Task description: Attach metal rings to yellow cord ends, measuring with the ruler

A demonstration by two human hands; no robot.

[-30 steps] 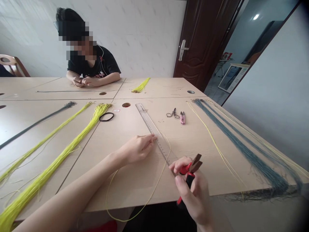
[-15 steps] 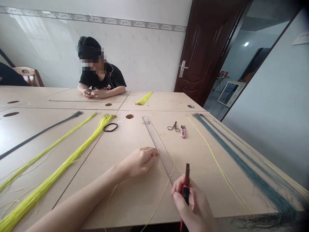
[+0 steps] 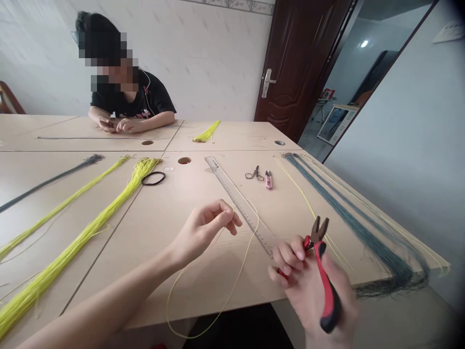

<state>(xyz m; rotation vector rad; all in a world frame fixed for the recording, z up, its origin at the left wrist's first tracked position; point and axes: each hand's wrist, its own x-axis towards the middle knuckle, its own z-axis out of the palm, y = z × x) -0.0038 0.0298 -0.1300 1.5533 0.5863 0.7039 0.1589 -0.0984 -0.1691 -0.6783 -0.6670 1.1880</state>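
Yellow cord (image 3: 248,254) is looping across the worktop (image 3: 225,135) beside the metal ruler (image 3: 236,194), its end apparently pinched betw thumb & fingers of the L hand (image 3: 207,232), which is lifting clear of the ruler vs earlier. R hand (image 3: 301,276) is gripping red-and-black pliers (image 3: 329,300), jaws now spreading open & tipping right, not on the cord.

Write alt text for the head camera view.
A person's right hand grips red-and-black pliers above a light wooden table, while the left hand pinches a thin yellow cord beside a long metal ruler. Yellow bundles and blue-grey bundles of cord lie nearby.
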